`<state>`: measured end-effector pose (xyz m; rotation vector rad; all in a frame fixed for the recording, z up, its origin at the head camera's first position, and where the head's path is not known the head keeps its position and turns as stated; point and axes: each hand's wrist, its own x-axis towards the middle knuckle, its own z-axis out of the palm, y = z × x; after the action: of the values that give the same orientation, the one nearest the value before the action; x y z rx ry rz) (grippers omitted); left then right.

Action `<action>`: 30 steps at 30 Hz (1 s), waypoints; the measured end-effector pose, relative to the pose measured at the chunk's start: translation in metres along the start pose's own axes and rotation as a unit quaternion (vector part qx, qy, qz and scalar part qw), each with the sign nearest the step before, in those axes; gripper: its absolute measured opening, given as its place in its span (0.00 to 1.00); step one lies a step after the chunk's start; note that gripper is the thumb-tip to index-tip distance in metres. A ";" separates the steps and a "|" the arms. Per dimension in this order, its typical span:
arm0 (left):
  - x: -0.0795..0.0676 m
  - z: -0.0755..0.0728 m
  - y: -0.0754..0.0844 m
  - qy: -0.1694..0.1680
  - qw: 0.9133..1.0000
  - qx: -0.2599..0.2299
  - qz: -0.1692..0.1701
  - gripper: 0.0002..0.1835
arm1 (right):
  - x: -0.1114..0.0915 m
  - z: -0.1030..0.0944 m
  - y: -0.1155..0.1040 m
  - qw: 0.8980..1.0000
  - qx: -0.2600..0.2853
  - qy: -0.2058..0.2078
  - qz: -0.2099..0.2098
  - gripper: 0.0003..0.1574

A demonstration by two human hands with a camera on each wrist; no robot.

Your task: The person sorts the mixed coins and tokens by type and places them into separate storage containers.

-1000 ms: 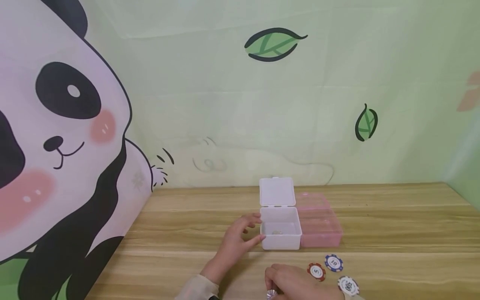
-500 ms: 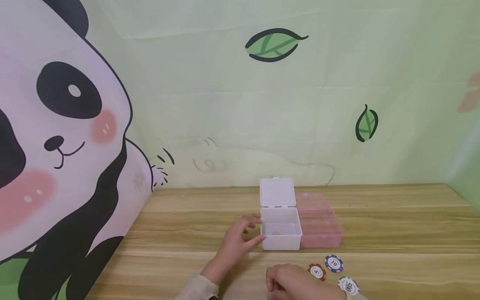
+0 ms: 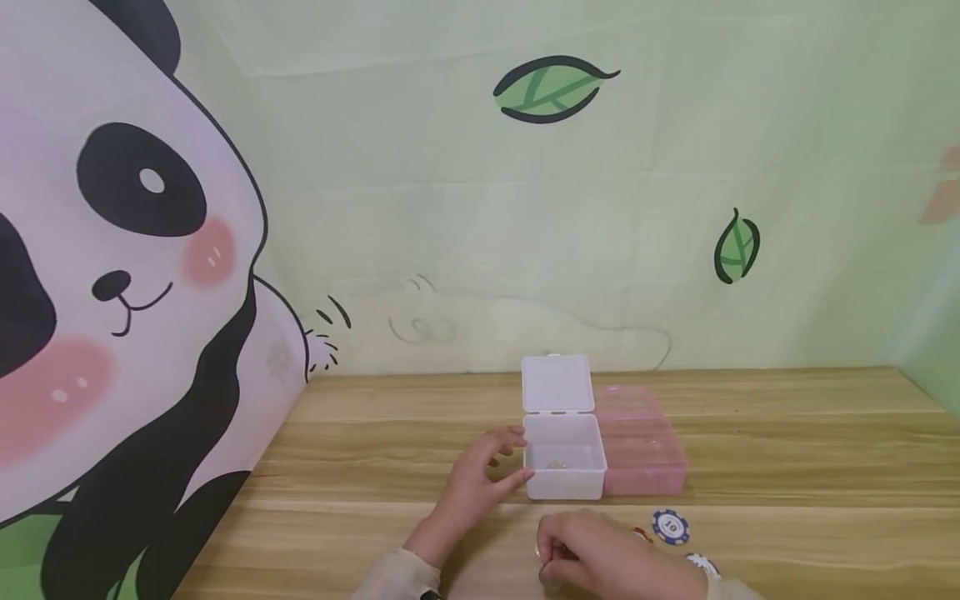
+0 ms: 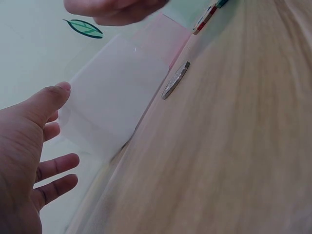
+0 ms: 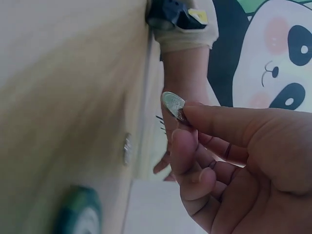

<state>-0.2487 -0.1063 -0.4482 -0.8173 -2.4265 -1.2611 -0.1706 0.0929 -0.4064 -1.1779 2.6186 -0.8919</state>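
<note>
My right hand [image 3: 592, 554] pinches a silver coin [image 5: 173, 105] between thumb and index finger, above the table in front of the boxes. A second coin [image 4: 175, 80] lies flat on the wood beneath it. An open white plastic box [image 3: 566, 483], its lid [image 3: 557, 383] tipped back, has a small shiny thing [image 3: 557, 465] on its floor. My left hand [image 3: 476, 475] is at the box's left side, thumb at the front corner, fingers extended along the left rim. In the left wrist view the thumb overlaps the box's edge.
A translucent pink box [image 3: 645, 479] stands against the white box's right side. Right of my right hand lie a blue poker chip [image 3: 671, 527], a partly covered red chip [image 3: 642, 534] and a white-and-dark chip [image 3: 702, 564]. A printed panda cloth [image 3: 450, 208] hangs behind the table.
My right hand has moved forward and up toward the white box, a coin pinched in its fingers. It now covers much of the red chip. The left hand stays at the box.
</note>
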 end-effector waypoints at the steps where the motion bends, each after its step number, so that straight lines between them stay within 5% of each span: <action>1: 0.000 0.000 0.000 -0.001 1.000 0.000 -0.001 0.17 | 0.000 -0.002 0.000 1.000 0.000 0.004 0.003 0.08; 30: -0.001 0.000 -0.002 -0.004 1.000 -0.006 -0.013 0.18 | 0.027 -0.056 0.020 0.998 0.028 0.036 0.044 0.08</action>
<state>-0.2493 -0.1078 -0.4504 -0.7973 -2.4471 -1.2846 -0.2218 0.1097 -0.3686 -1.0264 2.6605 -1.0009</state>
